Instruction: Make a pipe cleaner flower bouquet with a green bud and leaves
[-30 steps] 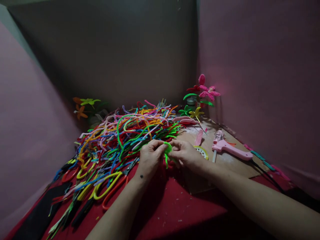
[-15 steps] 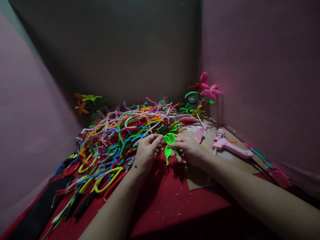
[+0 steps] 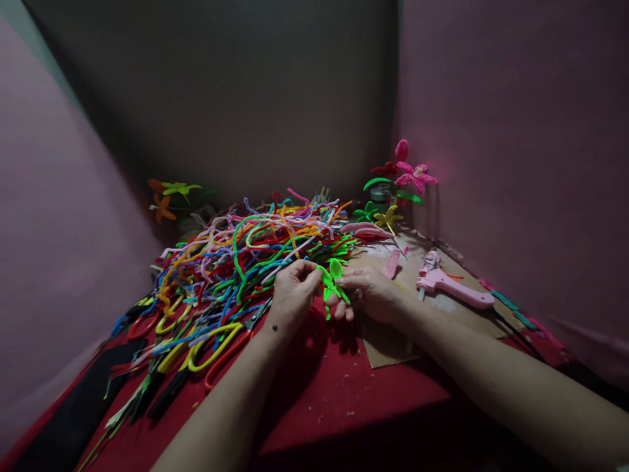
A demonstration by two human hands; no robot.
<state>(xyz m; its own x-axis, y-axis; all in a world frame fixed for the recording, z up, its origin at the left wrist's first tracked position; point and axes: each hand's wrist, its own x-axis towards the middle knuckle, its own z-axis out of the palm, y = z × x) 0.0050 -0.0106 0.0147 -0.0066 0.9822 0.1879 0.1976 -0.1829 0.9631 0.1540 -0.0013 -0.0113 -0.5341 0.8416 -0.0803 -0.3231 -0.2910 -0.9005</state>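
Note:
Between my two hands is a bright green pipe-cleaner flower (image 3: 336, 270) with looped petals, held above the red cloth. My left hand (image 3: 293, 288) pinches one of its petals at the left between thumb and forefinger. From the right, my right hand (image 3: 366, 288) grips it with thumb and forefinger, the other fingers curled beneath. Just behind my left hand lies a big heap of coloured pipe cleaners (image 3: 246, 249). Scissors with yellow and red handles (image 3: 216, 351) rest to the left of my left wrist.
A pink glue gun (image 3: 457, 290) lies on a cardboard sheet (image 3: 393, 351) at the right, its black cord trailing off. Finished pink flowers (image 3: 415, 176) stand at the back right, orange ones (image 3: 164, 207) at the back left. A black strip (image 3: 63, 406) lies front left on the red cloth (image 3: 339, 419).
The green flower has turned a little and its left petal now looks narrower, drawn toward my left hand. My right-hand fingers show more beneath it. The view has shifted slightly.

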